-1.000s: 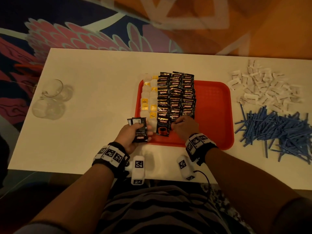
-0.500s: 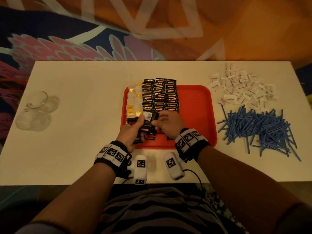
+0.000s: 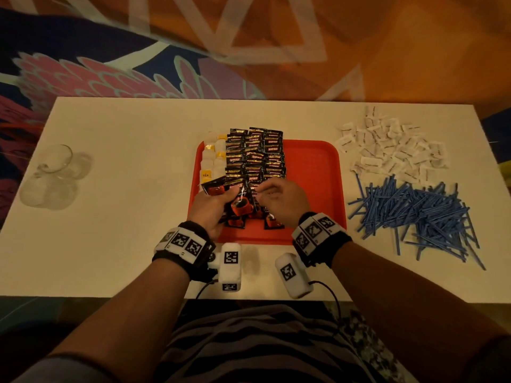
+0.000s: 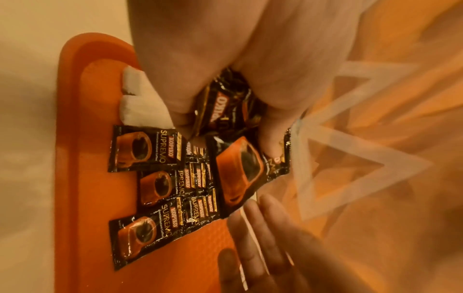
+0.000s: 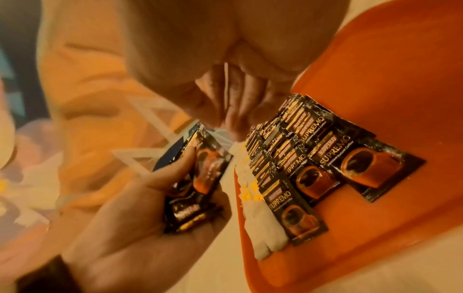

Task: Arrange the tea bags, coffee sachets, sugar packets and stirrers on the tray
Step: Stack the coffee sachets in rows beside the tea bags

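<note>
A red tray [image 3: 312,172] holds a column of tea bags [image 3: 213,156] at its left and rows of black coffee sachets [image 3: 254,153] beside them. Over the tray's front left, my left hand [image 3: 210,208] grips a fanned stack of coffee sachets [image 3: 239,204], thumb on the front one [image 4: 238,170]. My right hand [image 3: 279,200] is just right of it. Its fingers [image 4: 263,224] are stretched to the edge of the front sachet and the thumb is apart from them. The sugar packets [image 3: 392,150] and blue stirrers [image 3: 414,214] lie in heaps on the table, right of the tray.
Two clear glasses [image 3: 52,175] stand at the table's left end. The right half of the tray is bare red plastic [image 5: 400,79]. The table's near edge is close behind my wrists.
My right hand left the sachet row on the tray and came to the stack. My left hand carried the stack right, over the tray's front, and fanned it.
</note>
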